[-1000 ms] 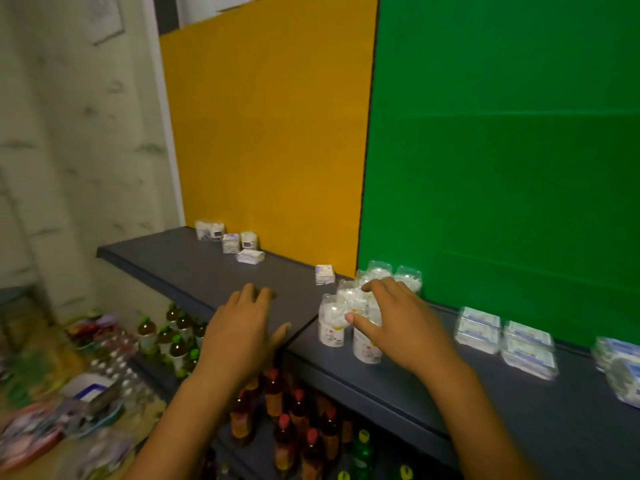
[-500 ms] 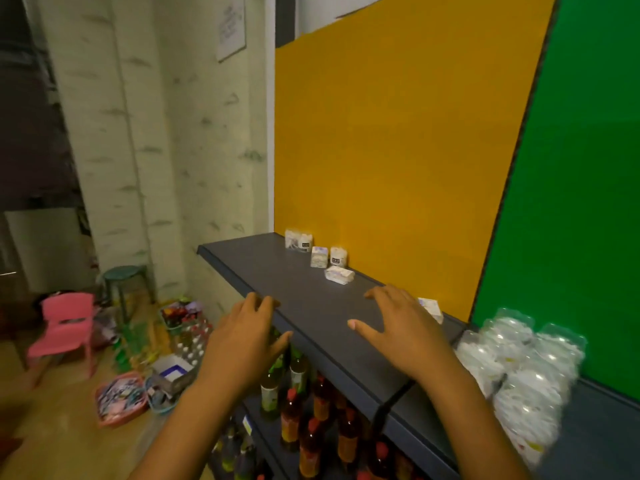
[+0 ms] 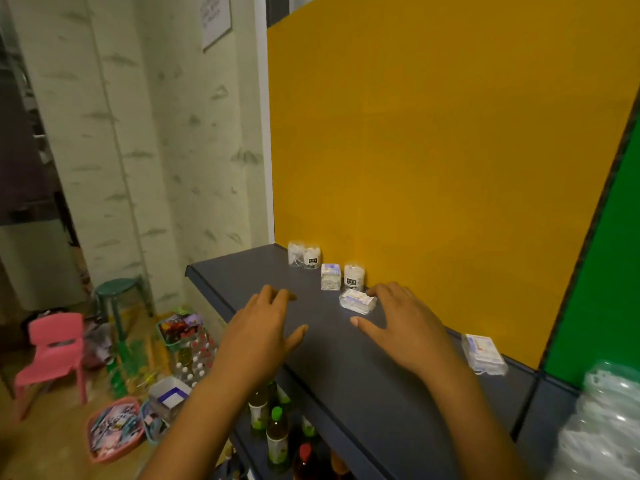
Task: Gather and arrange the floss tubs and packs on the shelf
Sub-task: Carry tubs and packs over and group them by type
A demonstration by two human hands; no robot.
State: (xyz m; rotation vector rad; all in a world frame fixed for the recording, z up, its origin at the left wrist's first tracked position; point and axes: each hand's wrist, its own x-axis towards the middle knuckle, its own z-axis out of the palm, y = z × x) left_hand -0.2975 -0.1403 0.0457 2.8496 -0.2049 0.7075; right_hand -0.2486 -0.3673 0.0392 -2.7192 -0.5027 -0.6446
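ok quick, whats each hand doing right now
left hand: open, fingers spread, holding nothing
right hand: open, holding nothing, beside the flat floss pack

Lighting as I read it: dim, warm indoor light, source unseen. Yellow panel [image 3: 433, 150] evenly lit, no glare. Left of it, doorway nearly black. Right of it, clear tubs [image 3: 602, 427] blurred. Wide-angle bending around the panel's edges; grain throughout.

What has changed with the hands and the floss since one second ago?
The right hand let go of the tubs and moved left to the flat pack. The left hand moved left too and holds nothing. The small tubs and packs by the yellow wall stayed put.
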